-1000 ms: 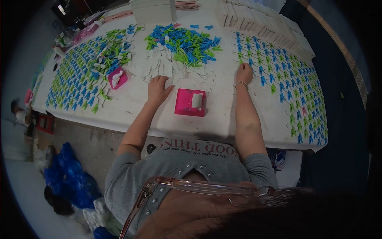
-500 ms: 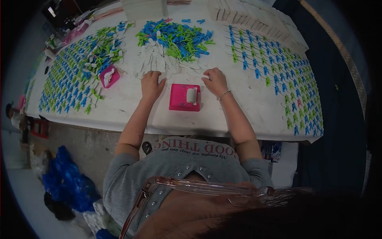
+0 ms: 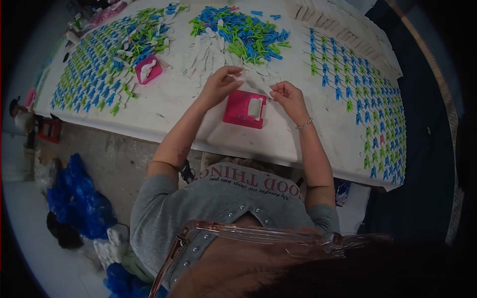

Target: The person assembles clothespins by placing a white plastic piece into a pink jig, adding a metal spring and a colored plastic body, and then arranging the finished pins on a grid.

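My left hand (image 3: 222, 85) is raised at the upper left of a pink dispenser (image 3: 237, 110) that bears a white roll (image 3: 255, 107). Opposite it, my right hand (image 3: 289, 98) pinches one end of a whitish, blurred strip (image 3: 256, 84). The strip's other end reaches the fingers of my left hand. Beyond my hands lie white strung pieces (image 3: 206, 52) and a heap of blue and green clips (image 3: 243, 32).
Rows of clips (image 3: 102, 69) cover the left of the white table (image 3: 184, 114), near a pink tray (image 3: 148, 69). More clip rows (image 3: 355, 82) lie at the right, below stacked white cards (image 3: 348, 30). A person (image 3: 22, 116) is at the far left.
The view has shifted, and the table's contents appear turned. Both hands have come up off the table, and a whitish strip now shows between them.
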Tool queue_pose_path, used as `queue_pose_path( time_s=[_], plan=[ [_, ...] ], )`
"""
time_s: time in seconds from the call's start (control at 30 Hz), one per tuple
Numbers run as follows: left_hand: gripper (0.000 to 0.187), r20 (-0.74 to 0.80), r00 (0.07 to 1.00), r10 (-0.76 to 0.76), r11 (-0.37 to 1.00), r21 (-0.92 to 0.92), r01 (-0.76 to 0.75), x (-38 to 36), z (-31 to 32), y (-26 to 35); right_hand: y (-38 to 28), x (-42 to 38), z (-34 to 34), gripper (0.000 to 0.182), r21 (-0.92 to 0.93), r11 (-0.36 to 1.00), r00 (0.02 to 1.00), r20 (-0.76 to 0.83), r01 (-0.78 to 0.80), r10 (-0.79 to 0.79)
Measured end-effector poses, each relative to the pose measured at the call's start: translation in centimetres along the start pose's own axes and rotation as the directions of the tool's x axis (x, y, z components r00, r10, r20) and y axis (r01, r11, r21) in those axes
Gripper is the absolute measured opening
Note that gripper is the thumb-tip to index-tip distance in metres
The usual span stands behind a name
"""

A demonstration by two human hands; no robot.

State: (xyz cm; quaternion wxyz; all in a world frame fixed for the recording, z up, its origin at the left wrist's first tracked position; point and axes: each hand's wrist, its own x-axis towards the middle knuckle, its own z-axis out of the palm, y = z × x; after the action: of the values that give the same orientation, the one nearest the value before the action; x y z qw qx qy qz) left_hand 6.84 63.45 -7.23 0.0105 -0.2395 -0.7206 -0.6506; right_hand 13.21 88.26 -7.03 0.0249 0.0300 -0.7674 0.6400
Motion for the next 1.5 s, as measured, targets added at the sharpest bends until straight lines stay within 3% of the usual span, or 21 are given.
queue_pose_path(
  time_s=[0.07, 0.13, 0.2, 0.23, 0.27, 0.3, 0.37, 0.53, 0.6, 0.8, 0.87, 1.0, 1.13, 1.2, 1.23, 1.3, 1.4, 1.47, 1.5],
  plan=[
    [0.013, 0.138, 0.989, -0.049, 0.966, -0.245, 0.082, 0.1, 1.2, 1.6, -1.4, -1.3, 1.2, 0.009, -0.01, 1.0, 1.0, 0.004, 0.002, -0.002],
    [0.013, 0.181, 0.982, -0.059, 0.949, -0.294, 0.112, 0.2, 1.3, 1.4, -2.5, -2.5, 2.1, 0.009, -0.019, 1.0, 1.0, 0.005, 0.001, -0.001],
    [0.013, 0.224, 0.972, -0.063, 0.929, -0.342, 0.139, -0.2, 1.1, 1.2, -3.0, -3.2, 2.7, 0.012, -0.211, 0.969, 0.991, 0.005, 0.132, -0.134],
    [0.013, 0.205, 0.979, 0.003, 0.956, -0.287, 0.057, -0.5, 1.0, 1.2, -2.8, -3.4, 3.0, 0.012, -0.207, 0.971, 0.992, 0.01, 0.124, -0.125],
    [0.012, 0.19, 0.979, 0.072, 0.973, -0.229, -0.027, -0.7, 0.9, 1.2, -2.5, -3.4, 3.3, 0.012, -0.297, 0.93, 0.974, 0.007, 0.219, -0.227],
    [0.012, 0.188, 0.98, 0.063, 0.973, -0.23, -0.019, -1.0, 0.7, 1.2, -2.2, -3.5, 3.5, 0.012, -0.384, 0.871, 0.945, 0.014, 0.307, -0.327],
    [0.013, 0.203, 0.968, 0.147, 0.988, -0.083, -0.133, -1.5, 0.0, 1.3, -1.4, -3.4, 4.1, 0.012, -0.385, 0.86, 0.934, 0.008, 0.334, -0.358],
    [0.015, 0.209, 0.96, 0.185, 0.981, 0.013, -0.192, -2.6, -1.3, 2.3, -0.6, -3.1, 5.4, 0.012, -0.396, 0.825, 0.898, -0.001, 0.404, -0.44],
    [0.017, 0.201, 0.961, 0.19, 0.978, 0.042, -0.202, -2.7, -1.6, 2.3, -0.8, -3.0, 5.3, 0.014, -0.473, 0.742, 0.854, 0.044, 0.475, -0.519],
    [0.011, 0.294, 0.944, 0.152, 0.934, 0.271, -0.235, -3.1, -0.8, 1.5, 0.1, -3.9, 3.5, 0.016, -0.597, 0.625, 0.811, 0.076, 0.503, -0.58],
    [0.009, 0.342, 0.921, 0.185, 0.877, 0.365, -0.312, -2.9, -0.3, 1.5, 0.2, -4.2, 3.2, 0.017, -0.611, 0.619, 0.815, 0.078, 0.494, -0.574],
    [0.009, 0.34, 0.925, 0.168, 0.884, 0.363, -0.294, -2.5, 0.3, 1.3, -0.1, -4.4, 2.9, 0.019, -0.641, 0.61, 0.818, 0.048, 0.466, -0.573],
    [0.009, 0.415, 0.888, 0.199, 0.863, 0.354, -0.359, -2.1, 1.3, 1.3, -2.0, -4.0, 2.6, 0.02, -0.614, 0.658, 0.816, -0.038, 0.437, -0.577],
    [0.009, 0.419, 0.885, 0.202, 0.868, 0.342, -0.36, -1.9, 2.0, 1.4, -3.0, -3.6, 2.8, 0.022, -0.454, 0.792, 0.853, -0.12, 0.408, -0.509],
    [0.009, 0.411, 0.881, 0.235, 0.861, 0.332, -0.385, -1.8, 2.5, 1.6, -3.0, -3.5, 3.0, 0.022, -0.454, 0.792, 0.852, -0.121, 0.408, -0.509],
    [0.01, 0.4, 0.876, 0.271, 0.853, 0.322, -0.411, -1.9, 2.9, 1.7, -3.0, -3.1, 3.3, 0.028, -0.198, 0.915, 0.916, -0.13, 0.352, -0.38],
    [0.009, 0.368, 0.901, 0.229, 0.88, 0.318, -0.353, -2.0, 3.0, 1.6, -2.0, -2.7, 3.7, 0.035, -0.085, 0.939, 0.936, -0.086, 0.333, -0.34],
    [0.01, 0.329, 0.936, 0.124, 0.958, 0.206, -0.199, -2.3, 2.6, 1.9, -0.8, -3.0, 4.1, 0.037, -0.063, 0.952, 0.95, -0.064, 0.3, -0.304],
    [0.01, 0.326, 0.938, 0.121, 0.959, 0.206, -0.195, -2.4, 2.5, 1.7, -0.3, -3.1, 4.3, 0.038, -0.042, 0.963, 0.963, -0.044, 0.265, -0.267]
  ],
)
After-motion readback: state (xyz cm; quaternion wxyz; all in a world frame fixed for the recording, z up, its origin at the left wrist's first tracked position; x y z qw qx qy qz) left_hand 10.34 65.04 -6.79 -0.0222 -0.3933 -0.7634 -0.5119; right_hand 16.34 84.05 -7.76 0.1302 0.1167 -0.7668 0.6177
